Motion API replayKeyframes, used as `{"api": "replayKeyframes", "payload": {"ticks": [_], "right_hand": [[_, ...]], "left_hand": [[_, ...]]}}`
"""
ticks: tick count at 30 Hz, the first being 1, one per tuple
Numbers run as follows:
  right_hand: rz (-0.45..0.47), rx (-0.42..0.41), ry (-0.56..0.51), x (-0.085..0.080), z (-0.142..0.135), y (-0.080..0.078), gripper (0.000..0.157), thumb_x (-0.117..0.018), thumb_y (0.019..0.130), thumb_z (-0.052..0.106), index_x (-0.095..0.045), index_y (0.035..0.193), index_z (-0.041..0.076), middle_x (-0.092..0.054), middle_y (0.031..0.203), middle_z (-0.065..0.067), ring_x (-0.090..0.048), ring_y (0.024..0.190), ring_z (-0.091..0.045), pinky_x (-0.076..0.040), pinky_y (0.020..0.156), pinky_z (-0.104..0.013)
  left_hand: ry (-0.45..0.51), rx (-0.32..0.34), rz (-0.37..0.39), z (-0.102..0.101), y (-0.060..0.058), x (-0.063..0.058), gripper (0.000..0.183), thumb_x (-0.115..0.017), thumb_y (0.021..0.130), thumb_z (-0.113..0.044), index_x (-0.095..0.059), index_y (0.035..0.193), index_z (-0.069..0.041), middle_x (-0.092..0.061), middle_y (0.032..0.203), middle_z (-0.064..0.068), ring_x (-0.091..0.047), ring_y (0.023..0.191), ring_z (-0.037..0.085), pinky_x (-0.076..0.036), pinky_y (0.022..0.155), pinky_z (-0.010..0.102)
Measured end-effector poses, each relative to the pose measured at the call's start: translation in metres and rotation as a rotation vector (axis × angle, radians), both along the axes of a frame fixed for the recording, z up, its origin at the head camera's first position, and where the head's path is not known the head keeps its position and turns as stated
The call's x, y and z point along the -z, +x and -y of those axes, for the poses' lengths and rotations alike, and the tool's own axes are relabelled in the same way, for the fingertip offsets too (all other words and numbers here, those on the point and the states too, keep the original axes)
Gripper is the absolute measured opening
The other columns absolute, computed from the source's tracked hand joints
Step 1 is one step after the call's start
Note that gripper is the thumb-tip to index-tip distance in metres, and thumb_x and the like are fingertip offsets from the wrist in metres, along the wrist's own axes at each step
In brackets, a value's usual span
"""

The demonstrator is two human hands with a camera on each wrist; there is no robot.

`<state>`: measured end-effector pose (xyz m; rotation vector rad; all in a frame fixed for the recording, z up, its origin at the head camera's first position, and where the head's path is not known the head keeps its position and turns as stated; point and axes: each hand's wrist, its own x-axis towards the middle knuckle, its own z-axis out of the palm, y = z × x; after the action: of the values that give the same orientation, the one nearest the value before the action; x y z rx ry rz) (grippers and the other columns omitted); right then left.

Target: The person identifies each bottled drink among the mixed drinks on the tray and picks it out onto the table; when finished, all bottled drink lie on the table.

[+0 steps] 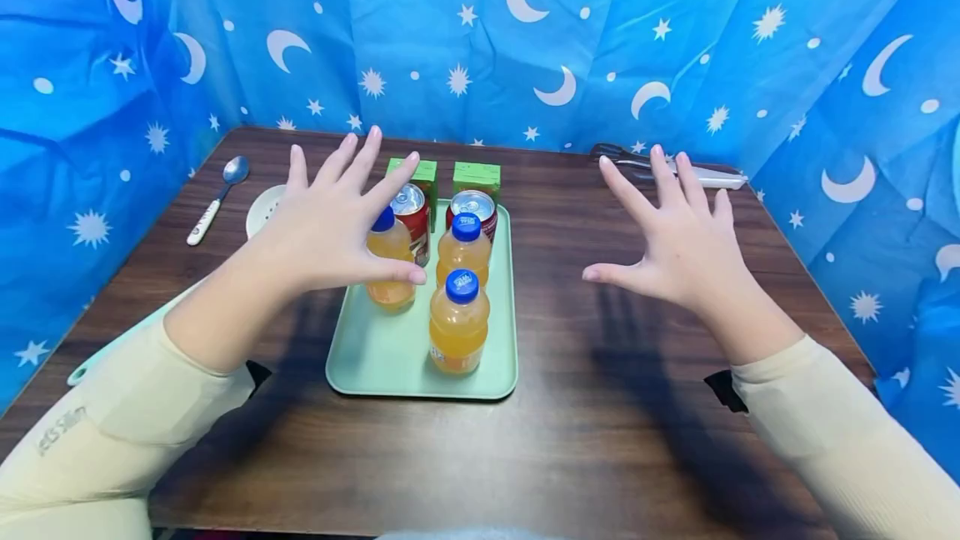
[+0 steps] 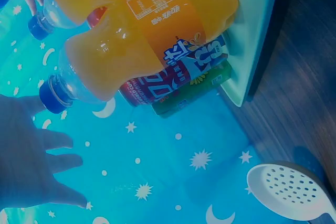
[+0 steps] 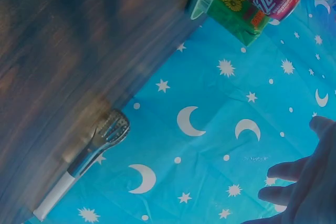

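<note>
On the table, a pale green tray [image 1: 382,357] carries three bottles of orange drink with blue caps. One bottle [image 1: 459,332] is at the front right, another bottle [image 1: 463,252] behind it, and a third bottle [image 1: 393,294] at the left, partly hidden by my left hand [image 1: 322,227]. Farther back are two red drink cans, the right can [image 1: 472,207] and the left can [image 1: 411,211], then two green cartons [image 1: 477,177]. My left hand is spread over the tray's left side, holding nothing. My right hand [image 1: 678,248], fingers also spread, hovers right of the tray.
A white slotted spoon [image 2: 289,190] lies left of the tray, its pale green handle [image 1: 138,344] passing under my left arm. Farther left lies a metal spoon [image 1: 217,202] with a white handle. Tongs [image 1: 667,169] lie at the back right. A blue patterned curtain [image 1: 480,40] surrounds the table.
</note>
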<state>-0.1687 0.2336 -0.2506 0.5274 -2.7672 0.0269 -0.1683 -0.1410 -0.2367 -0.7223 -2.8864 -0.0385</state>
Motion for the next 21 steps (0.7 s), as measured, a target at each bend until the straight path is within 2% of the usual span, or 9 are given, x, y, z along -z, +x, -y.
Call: {"api": "replayKeyframes", "payload": {"ticks": [4, 10, 13, 21], "right_hand": [[-0.022, -0.032, -0.032, 0.0018, 0.0010, 0.0006, 0.110, -0.064, 0.061, 0.076, -0.010, 0.149, 0.038, -0.014, 0.152, -0.022, -0.010, 0.137, -0.044, -0.018, 0.092, -0.081], [-0.115, -0.149, -0.125, 0.0021, 0.0024, -0.0032, 0.110, -0.071, 0.059, 0.069, -0.020, 0.149, 0.033, -0.024, 0.149, -0.023, -0.021, 0.134, -0.046, -0.027, 0.092, -0.077], [-0.152, -0.194, -0.144, 0.0014, 0.0028, -0.0048, 0.110, -0.072, 0.058, 0.068, -0.023, 0.149, 0.030, -0.027, 0.148, -0.022, -0.025, 0.132, -0.047, -0.029, 0.095, -0.074], [-0.151, -0.249, -0.204, 0.0004, 0.0071, -0.0040, 0.107, -0.075, 0.061, 0.062, -0.024, 0.149, 0.026, -0.029, 0.147, -0.020, -0.029, 0.132, -0.043, -0.029, 0.101, -0.068]], "left_hand": [[0.007, -0.008, 0.012, -0.0001, 0.0012, 0.0026, 0.108, -0.038, 0.065, -0.089, -0.001, 0.150, -0.033, 0.006, 0.155, 0.011, 0.002, 0.141, 0.035, 0.014, 0.098, 0.071], [0.022, -0.019, 0.018, 0.0009, 0.0021, 0.0022, 0.106, -0.038, 0.068, -0.087, 0.000, 0.150, -0.032, 0.004, 0.156, 0.011, -0.001, 0.140, 0.036, 0.008, 0.100, 0.073], [0.027, -0.018, 0.015, 0.0018, 0.0025, 0.0010, 0.107, -0.038, 0.068, -0.087, 0.001, 0.150, -0.031, 0.005, 0.155, 0.011, -0.003, 0.140, 0.036, 0.006, 0.100, 0.074], [0.033, -0.017, 0.020, 0.0037, 0.0020, -0.0021, 0.106, -0.040, 0.071, -0.084, 0.001, 0.151, -0.028, 0.002, 0.155, 0.013, -0.004, 0.140, 0.037, -0.001, 0.103, 0.073]]}}
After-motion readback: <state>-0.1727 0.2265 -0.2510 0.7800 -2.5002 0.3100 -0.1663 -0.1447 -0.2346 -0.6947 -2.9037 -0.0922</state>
